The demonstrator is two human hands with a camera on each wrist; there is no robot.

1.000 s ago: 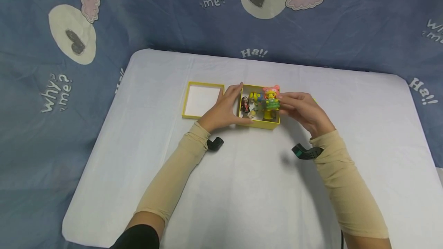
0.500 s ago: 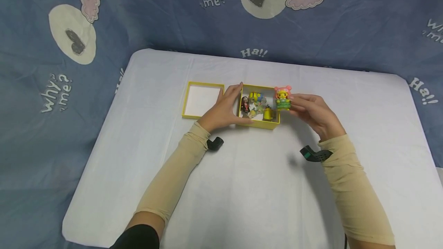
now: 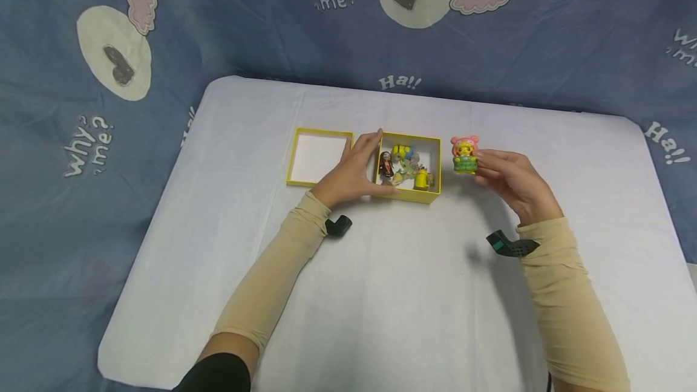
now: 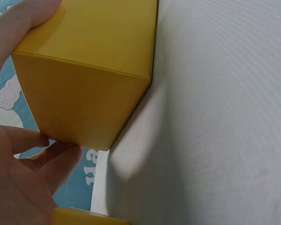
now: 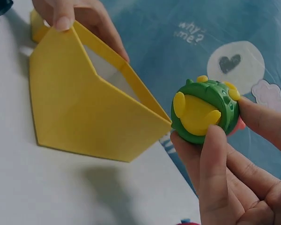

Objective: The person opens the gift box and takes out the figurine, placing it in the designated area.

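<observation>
A small toy figure with a pink eared hood, yellow face and green body is pinched by my right hand, off to the right of the yellow box. Its green and yellow underside shows in the right wrist view, held between thumb and fingers. My left hand grips the box by its left end, thumb on the near side and fingers at the far side, as the left wrist view confirms. Inside the open box lie several toys: a dark-haired figure, a blue and yellow one and a yellow one.
Left of the box, partly behind my left hand, lies the yellow-rimmed lid, its white inside facing up. A white cloth covers the table, and a blue printed curtain hangs behind. A red and blue thing peeks in low in the right wrist view.
My right hand has carried the toy figure rightward from over the box to beyond its right side, uncovering the yellow toy inside. The left hand and box have stayed put.
</observation>
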